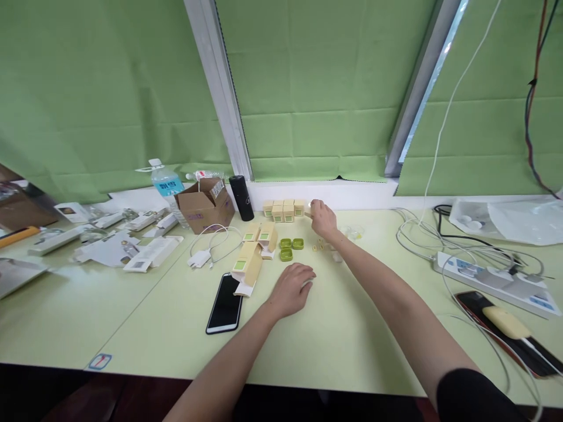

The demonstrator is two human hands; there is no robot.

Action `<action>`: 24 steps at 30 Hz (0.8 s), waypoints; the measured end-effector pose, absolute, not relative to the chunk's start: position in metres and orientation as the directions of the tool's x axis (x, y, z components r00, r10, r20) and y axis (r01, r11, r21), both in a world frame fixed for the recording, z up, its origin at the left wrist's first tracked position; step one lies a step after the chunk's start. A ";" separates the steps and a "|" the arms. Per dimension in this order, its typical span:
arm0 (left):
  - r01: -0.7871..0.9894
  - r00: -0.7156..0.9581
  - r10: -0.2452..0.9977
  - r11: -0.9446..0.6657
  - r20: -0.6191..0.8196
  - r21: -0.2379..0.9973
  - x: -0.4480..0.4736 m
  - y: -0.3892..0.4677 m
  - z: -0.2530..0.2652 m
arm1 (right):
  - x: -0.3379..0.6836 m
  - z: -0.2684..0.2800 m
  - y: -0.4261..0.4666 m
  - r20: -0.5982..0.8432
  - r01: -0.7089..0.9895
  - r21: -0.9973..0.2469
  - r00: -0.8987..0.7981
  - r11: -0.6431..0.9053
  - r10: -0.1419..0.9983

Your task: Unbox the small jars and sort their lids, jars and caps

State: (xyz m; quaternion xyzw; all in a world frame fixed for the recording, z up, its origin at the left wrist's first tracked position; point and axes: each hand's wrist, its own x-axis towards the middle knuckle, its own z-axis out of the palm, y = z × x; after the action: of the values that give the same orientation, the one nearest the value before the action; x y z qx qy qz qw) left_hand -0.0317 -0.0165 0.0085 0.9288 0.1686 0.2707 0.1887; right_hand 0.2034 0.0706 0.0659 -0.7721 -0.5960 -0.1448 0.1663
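My right hand (323, 219) reaches to the back of the table, fingers closed on a small cream box (308, 211), most of it hidden by the hand. That box is at the right end of a row of similar small boxes (283, 211) with green labels. Nearer to me, my left hand (294, 287) lies on the table with its fingers loosely stretched and nothing in it. Just beyond it are green square trays (285, 254). Opened cream boxes (248, 264) stand to its left. Tiny yellowish pieces (317, 245) and clear plastic bits (352, 232) lie near my right forearm.
A black-screened phone (224, 303) lies front left. Behind it are a white charger (200, 258), a cardboard box (206, 206), a black cylinder (241, 198) and a water bottle (166, 180). On the right are a power strip (492, 281), tangled cables and a dark phone (479, 305) under a yellow case (505, 322).
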 end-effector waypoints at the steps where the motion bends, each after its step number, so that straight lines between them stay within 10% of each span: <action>1: 0.225 0.761 0.449 -0.860 0.468 0.458 -0.031 -0.016 0.009 | 0.201 0.068 0.054 0.447 0.966 -0.167 0.255 -0.200 0.858; 7: 0.271 0.438 0.677 -0.727 0.592 0.631 -0.033 -0.013 0.018 | 0.176 0.061 -0.064 0.351 0.816 -0.578 0.219 0.027 0.911; 12: 0.191 0.595 0.699 -0.602 0.396 0.776 -0.024 -0.016 0.032 | 0.162 0.041 -0.121 0.254 0.671 -0.738 0.174 0.074 0.951; 20: 0.138 0.754 0.598 -0.547 0.270 0.826 -0.005 -0.030 0.031 | 0.169 0.044 -0.137 0.336 0.664 -0.732 0.159 0.151 0.928; 24: 0.222 0.731 0.626 -0.595 0.272 0.773 -0.008 -0.043 0.018 | 0.163 0.063 -0.138 0.338 0.868 -0.489 0.092 0.091 0.937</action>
State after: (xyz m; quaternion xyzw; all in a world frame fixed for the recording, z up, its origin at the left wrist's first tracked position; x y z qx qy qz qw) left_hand -0.0081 -0.0435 0.0180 0.8512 0.2490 0.2697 0.3751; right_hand 0.1628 -0.1381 0.0635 -0.6719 -0.6713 0.0562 0.3077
